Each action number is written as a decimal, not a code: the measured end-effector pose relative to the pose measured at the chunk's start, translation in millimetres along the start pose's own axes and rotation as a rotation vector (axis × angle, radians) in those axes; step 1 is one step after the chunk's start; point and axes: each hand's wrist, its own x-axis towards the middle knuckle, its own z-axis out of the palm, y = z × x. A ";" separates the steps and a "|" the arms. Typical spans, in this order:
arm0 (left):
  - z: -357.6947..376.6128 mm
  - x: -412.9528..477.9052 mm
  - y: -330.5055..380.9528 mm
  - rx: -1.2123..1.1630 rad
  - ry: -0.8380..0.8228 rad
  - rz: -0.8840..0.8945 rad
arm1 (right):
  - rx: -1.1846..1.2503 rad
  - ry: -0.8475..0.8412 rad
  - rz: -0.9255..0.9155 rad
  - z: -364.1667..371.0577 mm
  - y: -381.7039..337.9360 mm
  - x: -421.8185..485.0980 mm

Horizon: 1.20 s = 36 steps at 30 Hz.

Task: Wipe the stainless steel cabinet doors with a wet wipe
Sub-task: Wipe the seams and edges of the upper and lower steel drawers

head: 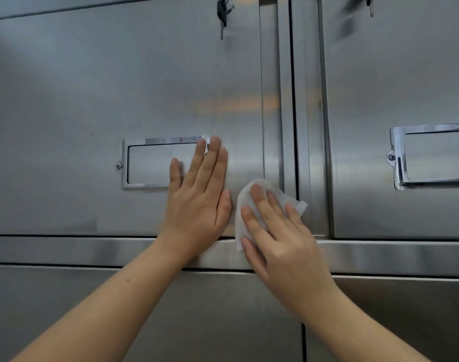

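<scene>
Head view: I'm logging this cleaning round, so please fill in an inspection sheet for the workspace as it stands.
Surface: left cabinet door, brushed steel, shut, showing light reflections.
Job's things: wet wipe, white, spread against that door's lower right corner.
Clutter: nothing seen.
Hands: left hand flat on the door, fingers straight, covering the right end of the left label frame; right hand presses the wipe with straight fingers.
Cables: nothing seen.
Surroundings: right cabinet door with the right label frame; keys hang at the top of each door; steel rail and lower panels below.
</scene>
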 end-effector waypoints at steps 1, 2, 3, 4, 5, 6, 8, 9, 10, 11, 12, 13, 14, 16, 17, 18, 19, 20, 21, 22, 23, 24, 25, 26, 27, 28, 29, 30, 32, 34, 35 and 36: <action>-0.1 -1.6 0.3 -0.002 -0.001 -0.001 | 0.001 -0.002 -0.004 -1.5 -1.4 -4.2; -0.1 -2.5 0.3 -0.004 -0.007 -0.002 | 0.000 -0.007 -0.006 -2.8 -3.3 -7.1; -0.3 -3.4 0.4 -0.005 -0.015 -0.003 | 0.001 -0.013 -0.005 -3.8 -4.7 -8.6; -0.3 -4.2 0.5 -0.004 -0.023 -0.006 | 0.007 -0.017 -0.003 -4.7 -5.4 -8.8; -0.5 -5.1 0.8 -0.003 -0.029 -0.009 | 0.016 -0.018 0.000 -5.4 -5.1 -7.8; -0.6 -5.7 0.9 -0.004 -0.031 -0.012 | 0.023 -0.018 0.003 -5.8 -3.8 -5.4; -0.3 -6.4 1.3 -0.007 -0.034 -0.020 | 0.030 -0.014 0.007 -5.1 0.0 0.9; -0.1 -6.5 1.3 -0.006 -0.035 -0.021 | 0.032 -0.009 0.014 -4.1 0.6 3.2; 0.3 -6.9 1.5 -0.004 -0.035 -0.021 | 0.033 -0.003 0.027 -2.9 0.1 4.0; 0.4 -7.4 1.6 -0.002 -0.033 -0.021 | 0.034 0.002 0.045 -1.9 -2.2 2.8; 0.2 -8.1 2.1 -0.001 -0.030 -0.021 | 0.034 0.003 0.061 -1.3 -5.6 -0.7; 0.0 -9.1 2.9 -0.001 -0.030 -0.023 | 0.033 -0.001 0.072 -1.0 -9.4 -6.2; -0.3 -10.4 3.8 -0.003 -0.032 -0.026 | 0.030 -0.006 0.076 -1.2 -13.3 -12.8; -1.3 -13.5 5.4 -0.002 -0.036 -0.029 | 0.022 -0.019 0.067 -3.0 -18.5 -24.8; -1.6 -15.2 6.1 -0.001 -0.039 -0.028 | 0.021 -0.026 0.060 -4.5 -19.6 -28.1; -2.0 -17.1 7.0 0.001 -0.043 -0.025 | 0.022 -0.031 0.054 -5.9 -19.4 -29.1; -2.6 -18.8 8.0 0.003 -0.048 -0.023 | 0.027 -0.034 0.052 -7.4 -18.4 -28.3; -3.1 -20.7 8.9 0.006 -0.050 -0.020 | 0.038 -0.037 0.054 -8.8 -17.0 -26.1; -3.6 -22.5 9.5 0.009 -0.051 -0.017 | 0.051 -0.041 0.059 -10.0 -15.3 -22.9; -4.0 -24.5 9.9 0.009 -0.051 -0.016 | 0.061 -0.050 0.065 -11.1 -12.9 -19.0; -4.2 -26.4 10.0 0.007 -0.051 -0.017 | 0.064 -0.063 0.066 -11.3 -10.2 -13.9; -4.2 -27.8 10.0 0.006 -0.049 -0.018 | 0.060 -0.076 0.063 -11.1 -7.2 -8.0; -3.8 -28.4 9.9 0.008 -0.045 -0.017 | 0.054 -0.087 0.062 -10.2 -4.8 -2.0; -3.1 -28.4 9.9 0.012 -0.041 -0.015 | 0.050 -0.093 0.064 -9.1 -3.7 2.5; -2.6 -28.1 9.8 0.015 -0.037 -0.014 | 0.047 -0.096 0.066 -8.0 -3.9 4.8; -2.3 -27.8 9.7 0.015 -0.033 -0.014 | 0.046 -0.095 0.066 -7.4 -4.9 3.4; -2.2 -27.8 9.5 0.013 -0.030 -0.015 | 0.046 -0.091 0.064 -7.5 -6.8 -1.4; -2.5 -28.1 9.4 0.008 -0.028 -0.015 | 0.047 -0.086 0.059 -8.1 -9.5 -9.0; -3.4 -29.1 9.6 0.001 -0.032 -0.010 | 0.047 -0.074 0.051 -10.6 -15.9 -25.4; -4.2 -29.7 9.7 0.001 -0.042 -0.010 | 0.060 -0.061 0.057 -12.1 -19.6 -30.7; -4.3 -29.7 9.8 0.004 -0.044 -0.012 | 0.067 -0.063 0.062 -11.9 -19.7 -28.0; -4.4 -29.5 10.0 0.007 -0.044 -0.014 | 0.068 -0.070 0.065 -10.8 -18.8 -23.4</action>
